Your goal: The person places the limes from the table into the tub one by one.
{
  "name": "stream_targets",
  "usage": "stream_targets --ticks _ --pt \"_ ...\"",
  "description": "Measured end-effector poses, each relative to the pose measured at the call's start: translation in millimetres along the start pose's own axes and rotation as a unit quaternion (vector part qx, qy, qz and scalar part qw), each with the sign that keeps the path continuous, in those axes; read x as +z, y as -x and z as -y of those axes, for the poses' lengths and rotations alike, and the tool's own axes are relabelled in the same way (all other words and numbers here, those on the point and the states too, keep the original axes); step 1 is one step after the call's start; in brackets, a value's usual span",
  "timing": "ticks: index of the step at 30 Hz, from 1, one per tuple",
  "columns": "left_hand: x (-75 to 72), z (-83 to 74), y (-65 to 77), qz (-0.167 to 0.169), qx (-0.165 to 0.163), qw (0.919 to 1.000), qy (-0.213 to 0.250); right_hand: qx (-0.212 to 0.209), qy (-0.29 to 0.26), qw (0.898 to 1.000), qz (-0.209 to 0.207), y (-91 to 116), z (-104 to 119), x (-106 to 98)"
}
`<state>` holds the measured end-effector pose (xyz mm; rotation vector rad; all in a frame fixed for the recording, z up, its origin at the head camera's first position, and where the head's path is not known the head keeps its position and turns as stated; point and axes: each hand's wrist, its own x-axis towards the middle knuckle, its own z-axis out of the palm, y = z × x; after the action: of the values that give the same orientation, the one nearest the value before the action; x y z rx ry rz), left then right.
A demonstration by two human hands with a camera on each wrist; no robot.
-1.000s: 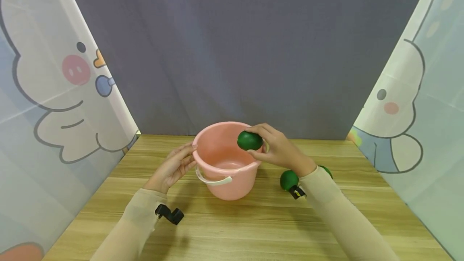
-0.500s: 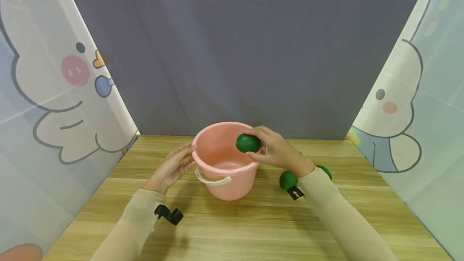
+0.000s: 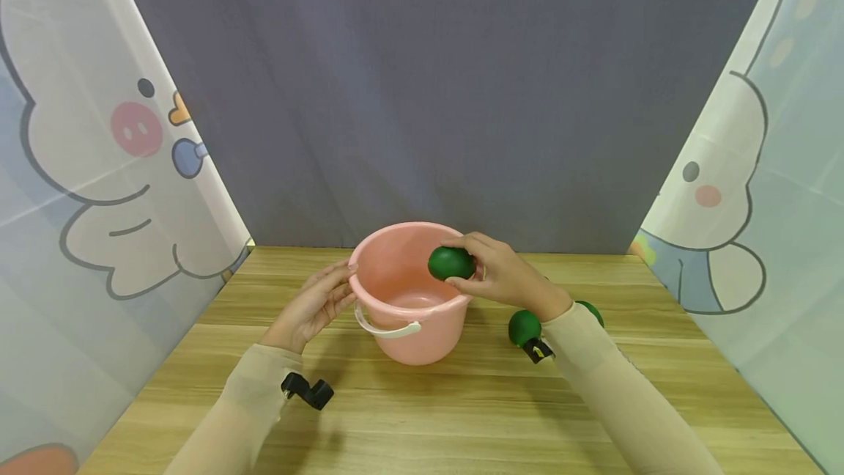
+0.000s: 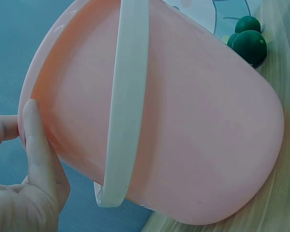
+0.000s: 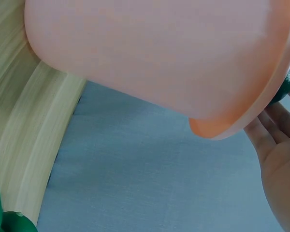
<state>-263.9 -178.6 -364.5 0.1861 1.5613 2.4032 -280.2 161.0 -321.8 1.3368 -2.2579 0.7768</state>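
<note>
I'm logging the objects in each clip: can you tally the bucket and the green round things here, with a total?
Pink bucket: 1
Green round thing in the right hand: 1
Green round things on the table: 3, one mostly hidden
Total: 5

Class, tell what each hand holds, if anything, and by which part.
Right hand: green oval object, around its right end. Left hand: pink bucket, by the left side of its rim.
</note>
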Motion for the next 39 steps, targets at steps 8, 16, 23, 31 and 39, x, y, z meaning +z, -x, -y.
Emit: stream_targets --ticks 8,16,23,31,39 --pt "-1.0 0.6 0.0 0.002 0.000 1.0000 -0.001 0.004 -0.022 1.000 0.013 1.1 -0.8 -0.1" --pt "-0.2 -0.5 -0.4 0.002 0.006 1.0000 -0.001 -0.002 -0.016 1.000 0.004 0.6 -5.5 1.5" --pt "0.2 -1.5 -0.6 -0.016 0.002 0.9998 -0.008 -0.001 -0.011 1.000 0.001 0.4 -6.9 1.4" --pt "1.0 -2.2 -0.4 -0.020 0.000 0.9998 -0.004 -0.007 -0.006 1.000 -0.010 0.4 -6.5 0.4" --pt "1.2 -2.9 -0.1 -0.025 -0.006 0.9997 -0.007 -0.016 -0.008 1.000 -0.016 1.5 -6.6 -2.5"
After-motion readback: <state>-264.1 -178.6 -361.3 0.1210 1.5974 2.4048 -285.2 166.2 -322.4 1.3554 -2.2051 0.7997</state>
